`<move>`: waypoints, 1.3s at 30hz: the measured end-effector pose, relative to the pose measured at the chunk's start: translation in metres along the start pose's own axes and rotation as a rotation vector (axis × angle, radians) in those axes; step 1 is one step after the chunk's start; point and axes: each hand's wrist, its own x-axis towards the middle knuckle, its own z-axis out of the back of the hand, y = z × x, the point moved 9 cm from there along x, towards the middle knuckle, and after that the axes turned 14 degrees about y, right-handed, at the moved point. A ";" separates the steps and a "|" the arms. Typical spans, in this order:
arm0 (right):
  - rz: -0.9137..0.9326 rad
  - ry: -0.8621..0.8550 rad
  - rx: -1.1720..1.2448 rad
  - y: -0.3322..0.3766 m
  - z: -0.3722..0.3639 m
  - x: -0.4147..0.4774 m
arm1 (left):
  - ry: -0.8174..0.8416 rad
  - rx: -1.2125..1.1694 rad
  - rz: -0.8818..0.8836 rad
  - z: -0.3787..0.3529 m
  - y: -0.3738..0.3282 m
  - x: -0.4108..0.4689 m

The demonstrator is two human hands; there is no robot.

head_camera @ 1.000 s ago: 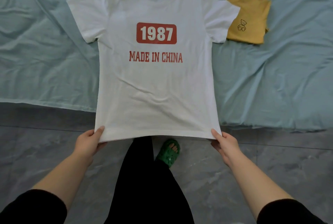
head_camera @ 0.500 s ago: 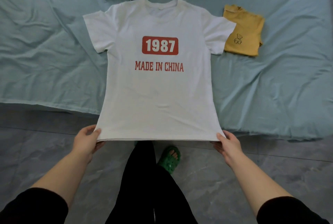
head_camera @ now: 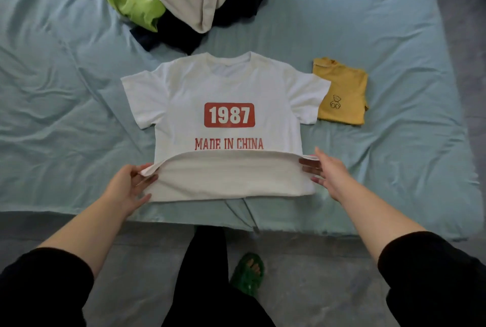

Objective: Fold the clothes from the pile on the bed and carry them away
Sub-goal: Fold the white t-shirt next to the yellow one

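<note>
Across bed, blue sheet wide and rumpled. Unfolded pile at far side. White shirt flat mid-bed, hem turned up over lower half. Yellow folded shirt just beside its sleeve. Left hand, right hand pinching hem corners, fingers clamped on cloth. Fabric looks light, limp; best held at corners.

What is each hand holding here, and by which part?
Both hold the white short-sleeved cotton T-shirt printed "1987": the left hand has its grip on the left corner of the turned-up bottom hem, the right hand on the right corner.
</note>
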 end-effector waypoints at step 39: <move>0.363 0.042 -1.126 0.188 -0.090 0.167 | 0.054 1.605 -0.466 -0.122 -0.205 0.174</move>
